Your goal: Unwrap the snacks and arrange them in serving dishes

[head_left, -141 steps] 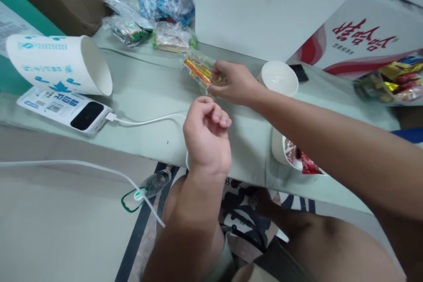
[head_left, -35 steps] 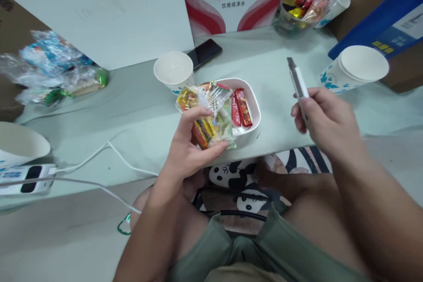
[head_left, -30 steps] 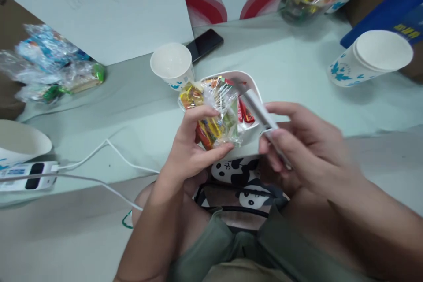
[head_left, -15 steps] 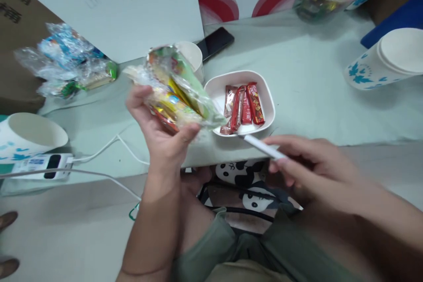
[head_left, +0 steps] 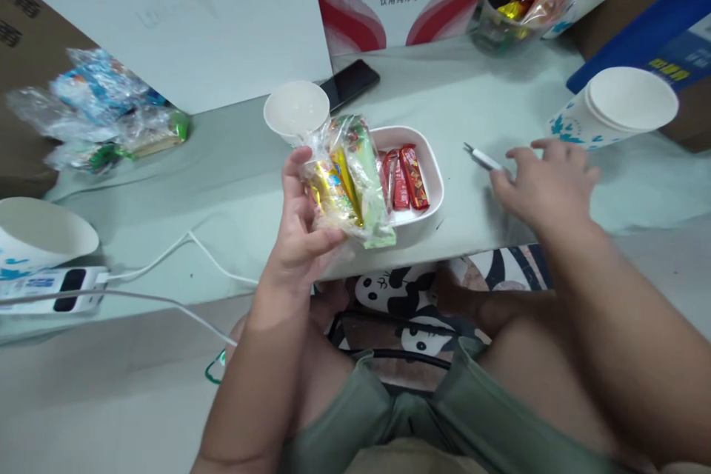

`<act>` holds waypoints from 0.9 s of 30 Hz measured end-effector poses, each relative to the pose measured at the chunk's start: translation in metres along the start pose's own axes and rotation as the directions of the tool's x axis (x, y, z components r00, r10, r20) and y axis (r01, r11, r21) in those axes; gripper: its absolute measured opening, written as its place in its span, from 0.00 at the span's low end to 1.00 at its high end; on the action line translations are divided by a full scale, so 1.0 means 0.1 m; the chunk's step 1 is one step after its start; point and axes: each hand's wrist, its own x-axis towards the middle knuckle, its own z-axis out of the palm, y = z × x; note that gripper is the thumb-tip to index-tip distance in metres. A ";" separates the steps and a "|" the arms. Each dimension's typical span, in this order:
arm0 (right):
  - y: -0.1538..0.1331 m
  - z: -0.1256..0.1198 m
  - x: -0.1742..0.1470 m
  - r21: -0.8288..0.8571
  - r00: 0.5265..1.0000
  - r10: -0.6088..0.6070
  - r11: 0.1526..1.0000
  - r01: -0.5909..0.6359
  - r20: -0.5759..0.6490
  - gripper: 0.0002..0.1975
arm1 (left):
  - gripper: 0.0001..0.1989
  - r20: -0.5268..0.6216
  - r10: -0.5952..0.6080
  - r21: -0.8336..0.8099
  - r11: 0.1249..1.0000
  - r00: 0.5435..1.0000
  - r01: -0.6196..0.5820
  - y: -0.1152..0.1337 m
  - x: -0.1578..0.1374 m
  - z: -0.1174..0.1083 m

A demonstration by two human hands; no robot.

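Note:
My left hand (head_left: 303,229) grips a clear plastic bag of snacks (head_left: 352,189), with yellow and green packets showing inside. The bag is held over the left part of a white bowl (head_left: 436,196), partly covering it. Several red-wrapped snack bars (head_left: 412,174) lie in that bowl. To the right, a slim white pen-like tool (head_left: 486,159) with a dark tip rests on the table; its exact kind is unclear. My right hand (head_left: 555,181) is just beside the tool's near end, fingers spread and palm down, the thumb close to it.
Behind the bag stand a paper cup (head_left: 297,107) and a black phone (head_left: 352,81). Stacked paper cups (head_left: 616,107) are at right, a jar of sweets (head_left: 508,11) at the back. Plastic-wrapped packets (head_left: 111,111), a power strip (head_left: 61,289) and a white cable (head_left: 189,237) lie left.
My right hand has moved right and away from me, letting go of the white tool on the table. The snack bag in my left hand has shifted right and turned more upright.

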 end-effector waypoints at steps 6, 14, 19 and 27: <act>-0.67 -0.02 -0.53 0.876 0.884 -0.404 0.482 -0.014 0.236 0.31 | 0.25 -0.108 -0.079 -0.078 0.994 0.991 0.071 -0.03 0.01 0.22; -1.12 0.13 -0.71 0.961 0.819 -0.506 0.099 -0.258 0.272 0.35 | 0.51 -0.079 0.019 0.330 0.944 0.997 0.008 -0.16 0.06 0.34; -1.13 0.14 -0.74 0.951 0.867 -0.399 0.037 -0.308 0.297 0.31 | 0.46 -0.116 0.037 0.585 0.810 0.993 0.038 -0.03 0.06 0.36; -1.10 0.32 -0.53 0.966 0.953 -0.230 -0.115 -0.230 0.199 0.32 | 0.08 -0.156 0.157 0.917 0.391 0.975 0.084 0.21 0.31 0.74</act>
